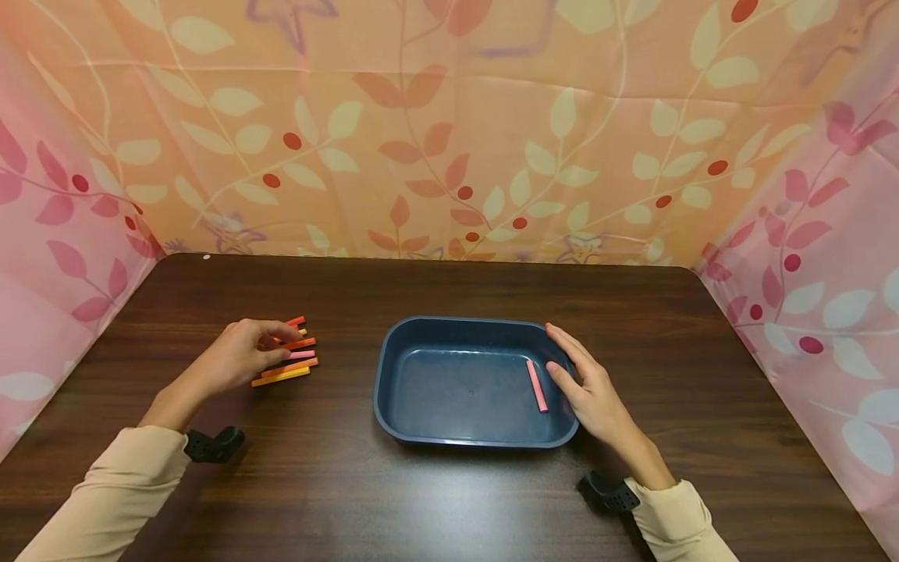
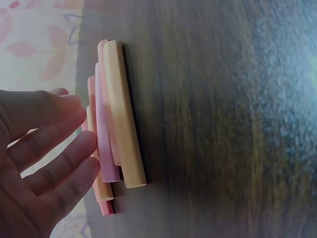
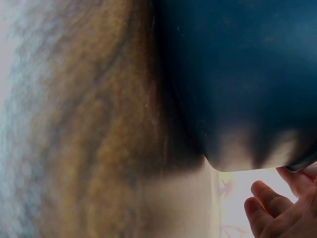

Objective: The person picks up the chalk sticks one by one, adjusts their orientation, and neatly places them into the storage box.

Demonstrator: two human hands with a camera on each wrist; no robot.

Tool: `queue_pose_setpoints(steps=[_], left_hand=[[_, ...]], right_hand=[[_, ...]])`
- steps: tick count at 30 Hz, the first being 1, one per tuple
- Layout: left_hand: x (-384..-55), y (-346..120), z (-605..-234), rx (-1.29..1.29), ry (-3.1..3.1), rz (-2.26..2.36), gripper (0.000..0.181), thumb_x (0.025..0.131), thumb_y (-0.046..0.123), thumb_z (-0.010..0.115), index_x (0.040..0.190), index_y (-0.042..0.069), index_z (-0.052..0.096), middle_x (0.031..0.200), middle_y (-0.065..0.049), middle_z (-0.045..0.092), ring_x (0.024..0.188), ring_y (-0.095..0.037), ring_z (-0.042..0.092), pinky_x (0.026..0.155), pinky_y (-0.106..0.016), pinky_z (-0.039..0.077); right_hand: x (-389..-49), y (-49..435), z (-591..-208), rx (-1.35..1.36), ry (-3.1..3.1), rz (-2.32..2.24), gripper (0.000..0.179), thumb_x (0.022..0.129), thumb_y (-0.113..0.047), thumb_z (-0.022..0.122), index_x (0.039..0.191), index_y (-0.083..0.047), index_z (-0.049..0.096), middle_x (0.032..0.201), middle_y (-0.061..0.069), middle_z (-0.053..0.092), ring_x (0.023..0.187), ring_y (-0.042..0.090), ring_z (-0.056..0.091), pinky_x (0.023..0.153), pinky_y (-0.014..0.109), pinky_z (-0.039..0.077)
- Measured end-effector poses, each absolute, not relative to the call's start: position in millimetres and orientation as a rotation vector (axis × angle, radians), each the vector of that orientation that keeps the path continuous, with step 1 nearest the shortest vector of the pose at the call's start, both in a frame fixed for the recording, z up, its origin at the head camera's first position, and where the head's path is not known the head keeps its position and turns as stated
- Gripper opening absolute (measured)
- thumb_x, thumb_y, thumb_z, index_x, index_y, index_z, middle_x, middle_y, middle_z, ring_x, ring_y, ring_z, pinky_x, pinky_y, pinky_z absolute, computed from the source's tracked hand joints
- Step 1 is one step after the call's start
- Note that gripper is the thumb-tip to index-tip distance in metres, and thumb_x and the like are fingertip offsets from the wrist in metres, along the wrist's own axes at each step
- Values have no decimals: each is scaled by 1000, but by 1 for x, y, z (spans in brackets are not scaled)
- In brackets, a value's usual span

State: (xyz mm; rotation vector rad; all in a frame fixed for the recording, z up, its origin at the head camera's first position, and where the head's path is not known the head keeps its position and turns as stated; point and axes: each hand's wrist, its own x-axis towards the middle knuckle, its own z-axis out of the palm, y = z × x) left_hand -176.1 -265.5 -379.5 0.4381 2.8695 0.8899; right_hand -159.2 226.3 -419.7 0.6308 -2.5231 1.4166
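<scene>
- Near my left hand (image 1: 242, 355), fingers loosely spread, coloured sticks (image 1: 302, 354) are lying.
- With my right hand (image 1: 595, 394) I'm pinching the tub (image 1: 456, 402); a pink stick (image 1: 537, 385) is lying near the thumb.

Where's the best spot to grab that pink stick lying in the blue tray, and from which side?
Probably pinch the pink stick across its middle, from above and slightly left: it lies flat and alone on the floor of the blue tray, inside raised walls, with bare floor to its left and the right hand at the tray's right end.
</scene>
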Motion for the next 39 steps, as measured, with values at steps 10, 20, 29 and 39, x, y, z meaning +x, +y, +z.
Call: queue_pose_setpoints(steps=[10,20,29,39], left_hand=[[-178,-262,-384,468,2912,724,21,86,0,71,106,-4,73,102,-22,71,78,-21,58,64,-28,48],[-179,-260,-388,466,2917,623,18,85,1,72,102,-3,75,99,-18,72,75,-20,55,65,-30,46],[-177,-256,-380,504,2973,623,15,82,0,75,97,-2,75,92,-16,73,74,-22,55,65,-33,46],[-174,-243,-365,555,3036,678,19,82,1,76,101,-2,74,88,-14,73,68,-16,58,60,-28,47]], right_hand=[[-159,226,-419,633,-2525,1434,50,99,-3,55,147,0,44,154,21,41,143,1,34,110,3,22],[-159,226,-419,630,-2523,1449,50,99,-3,55,147,1,43,154,23,40,141,-5,32,110,2,22],[-159,226,-418,635,-2519,1443,50,98,-3,56,147,1,44,153,23,40,141,-5,33,109,2,24],[-158,226,-417,626,-2547,1435,50,99,-5,55,148,0,42,155,21,39,143,1,33,109,2,23]])
